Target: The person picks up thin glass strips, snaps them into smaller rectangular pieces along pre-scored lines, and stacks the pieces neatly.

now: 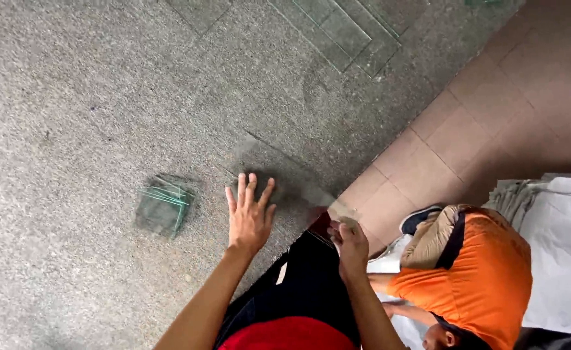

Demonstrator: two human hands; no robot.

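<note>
- Glass pane [279,174], clear and flat on the grey carpeted table [71,97], was the thing being handled. Hard to see tbh, only its edges and a faint sheen gave it away.
- Left hand [249,217] was spread flat on the pane w/ fingers apart, palm pressing down, not gripping anything.
- Right hand [351,246] was at the pane's near corner by the table edge, fingers curled, pinching the edge afaict.
- Looked like the step in hand was steadying or shifting the pane, one hand pinning, the other at the rim. Next move would call for a firm hold on both sides and care w/ the sharp edges, imo.
- Small stack of glass squares [163,204] sat left of the left hand, well apart.
- More panes [347,29] lay at the far side.
- Another person in an orange shirt [486,272] crouched over the tiled floor [493,110] beside white sheets [561,259].
</note>
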